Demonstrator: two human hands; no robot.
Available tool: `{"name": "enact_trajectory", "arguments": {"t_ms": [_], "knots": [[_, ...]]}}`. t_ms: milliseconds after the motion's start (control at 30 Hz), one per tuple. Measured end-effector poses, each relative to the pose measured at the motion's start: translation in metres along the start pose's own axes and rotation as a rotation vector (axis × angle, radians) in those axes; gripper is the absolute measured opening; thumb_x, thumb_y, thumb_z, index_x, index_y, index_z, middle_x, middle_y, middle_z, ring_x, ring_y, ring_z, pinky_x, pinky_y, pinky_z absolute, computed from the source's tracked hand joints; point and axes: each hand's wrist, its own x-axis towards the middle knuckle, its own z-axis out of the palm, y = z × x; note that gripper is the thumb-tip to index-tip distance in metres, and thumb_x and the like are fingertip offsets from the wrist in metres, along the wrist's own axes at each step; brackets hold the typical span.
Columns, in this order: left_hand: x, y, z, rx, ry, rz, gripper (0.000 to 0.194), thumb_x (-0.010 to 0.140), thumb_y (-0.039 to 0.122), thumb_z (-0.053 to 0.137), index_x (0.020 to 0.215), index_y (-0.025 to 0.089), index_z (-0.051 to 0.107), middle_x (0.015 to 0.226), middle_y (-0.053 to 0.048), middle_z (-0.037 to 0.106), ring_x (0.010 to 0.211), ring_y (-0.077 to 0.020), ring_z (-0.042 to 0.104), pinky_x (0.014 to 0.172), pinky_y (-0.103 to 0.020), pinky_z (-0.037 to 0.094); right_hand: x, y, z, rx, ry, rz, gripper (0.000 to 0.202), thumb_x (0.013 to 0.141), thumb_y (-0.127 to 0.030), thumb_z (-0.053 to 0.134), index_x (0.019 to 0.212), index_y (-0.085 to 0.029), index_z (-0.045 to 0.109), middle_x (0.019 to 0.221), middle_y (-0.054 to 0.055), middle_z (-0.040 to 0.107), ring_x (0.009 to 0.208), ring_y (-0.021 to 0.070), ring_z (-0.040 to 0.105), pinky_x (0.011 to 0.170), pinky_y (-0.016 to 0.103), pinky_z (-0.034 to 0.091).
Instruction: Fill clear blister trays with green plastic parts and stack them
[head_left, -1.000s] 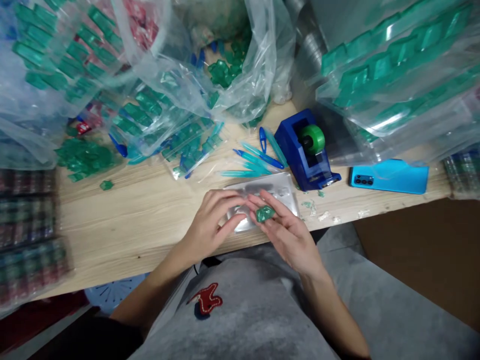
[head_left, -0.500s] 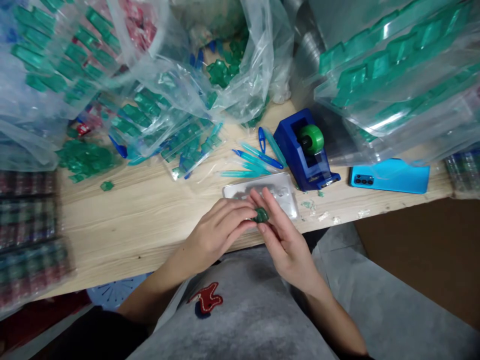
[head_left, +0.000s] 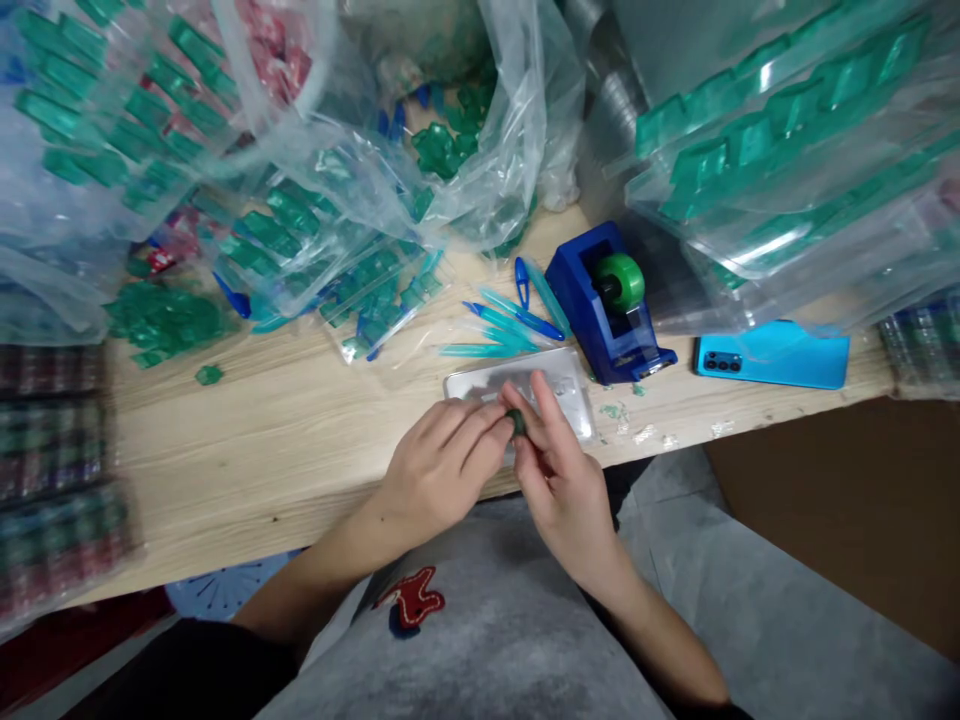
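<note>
Between my two hands is a small dark green translucent piece (head_left: 516, 421), mostly covered by fingers. My left hand (head_left: 448, 455) pinches it from the left with bent fingers. On the other side, the thumb and fingers of my right hand (head_left: 559, 470) close on the same piece, with one finger stretched out. Under the hands lies a clear plastic blister tray (head_left: 574, 385) at the table's front edge. Just behind it rest several light blue and dark blue pointed plastic pieces (head_left: 502, 335).
A blue tape dispenser (head_left: 600, 300) with a green core stands right of the tray, beside a blue phone (head_left: 772, 357). Plastic bags (head_left: 517, 150) of green and red pieces crowd the back. Loose green pieces (head_left: 169, 320) are heaped at left, near stacked filled packs (head_left: 52, 450).
My fingers have closed further around the green piece, so less of it shows. The right hand has turned slightly and its fingers have curled in.
</note>
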Motion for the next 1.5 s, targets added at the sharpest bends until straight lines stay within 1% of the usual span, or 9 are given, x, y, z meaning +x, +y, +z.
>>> {"name": "enact_trajectory", "arguments": {"t_ms": [233,400,500,633,733,933,1100,1267,1500], "knots": [[-0.001,0.005,0.007,-0.028,0.274,-0.064,0.010,0.088,0.011,0.054,0.092,0.020,0.056,0.082,-0.003,0.067,0.074,-0.0162,0.062,0.066,-0.030,0.054,0.004,-0.008,0.004,-0.117,0.166,0.097,0.049,0.089,-0.016,0.050,0.137,-0.030,0.048,0.113,0.002,0.072,0.089,0.0166,0.072,0.079,0.033,0.060],[-0.005,0.007,0.002,-0.316,0.251,-0.274,0.009,0.091,0.015,0.051,0.095,0.023,0.051,0.100,-0.003,0.059,0.087,-0.0134,0.063,0.077,-0.030,0.058,0.004,-0.009,0.005,-0.113,0.253,-0.120,0.029,0.091,-0.013,0.049,0.113,-0.029,0.058,0.103,0.001,0.073,0.096,0.0158,0.070,0.085,0.031,0.057],[-0.008,0.006,0.001,-0.396,0.163,-0.242,0.011,0.092,0.013,0.049,0.098,0.022,0.051,0.116,-0.008,0.059,0.098,-0.0141,0.064,0.080,-0.029,0.058,0.006,-0.008,0.003,-0.070,0.277,-0.079,0.018,0.090,-0.016,0.051,0.101,-0.026,0.061,0.091,0.001,0.072,0.084,0.0156,0.070,0.076,0.030,0.057],[-0.019,-0.003,0.011,-0.234,0.135,-0.065,0.022,0.090,0.009,0.054,0.109,0.019,0.055,0.112,-0.010,0.065,0.105,-0.0182,0.064,0.083,-0.031,0.056,0.016,0.002,-0.005,0.269,0.068,0.168,0.012,0.089,-0.026,0.055,0.096,-0.023,0.063,0.078,-0.002,0.068,0.061,0.0112,0.065,0.060,0.026,0.056],[-0.027,-0.014,0.022,-0.076,0.160,-0.030,0.022,0.089,0.012,0.057,0.108,0.022,0.059,0.100,-0.006,0.069,0.092,-0.0186,0.066,0.080,-0.033,0.055,0.022,0.015,-0.010,0.385,-0.085,0.199,0.020,0.089,-0.030,0.055,0.105,-0.024,0.066,0.083,-0.001,0.069,0.068,0.0117,0.066,0.069,0.029,0.057],[-0.036,-0.029,0.036,0.050,0.170,0.037,0.013,0.090,0.010,0.056,0.095,0.020,0.063,0.090,-0.005,0.069,0.087,-0.0192,0.063,0.079,-0.035,0.052,0.030,0.024,-0.012,-0.083,-0.101,-0.021,0.022,0.090,-0.025,0.058,0.110,-0.026,0.068,0.101,0.004,0.069,0.087,0.0178,0.064,0.081,0.036,0.054],[-0.040,-0.029,0.037,-0.068,0.147,-0.098,0.015,0.090,0.011,0.056,0.100,0.021,0.059,0.095,-0.006,0.067,0.092,-0.0202,0.061,0.081,-0.037,0.051,0.039,0.020,-0.012,-0.575,-0.096,-0.300,0.026,0.096,-0.025,0.050,0.112,-0.020,0.070,0.104,0.013,0.069,0.093,0.0264,0.060,0.083,0.045,0.050],[-0.043,-0.027,0.027,-0.223,0.161,-0.261,0.019,0.089,0.008,0.056,0.102,0.022,0.056,0.095,-0.004,0.065,0.089,-0.0176,0.061,0.078,-0.034,0.052,0.042,0.021,-0.024,-0.679,-0.166,-0.331,0.027,0.095,-0.018,0.049,0.114,-0.022,0.068,0.111,0.011,0.066,0.101,0.0264,0.056,0.085,0.043,0.048],[-0.050,-0.028,0.023,-0.229,0.131,-0.301,0.013,0.091,0.010,0.055,0.101,0.019,0.056,0.094,-0.005,0.065,0.087,-0.0165,0.062,0.076,-0.031,0.053,0.050,0.021,-0.022,-0.839,-0.217,-0.509,0.024,0.094,-0.026,0.055,0.115,-0.020,0.066,0.105,0.008,0.071,0.097,0.0251,0.055,0.083,0.040,0.040]]}}
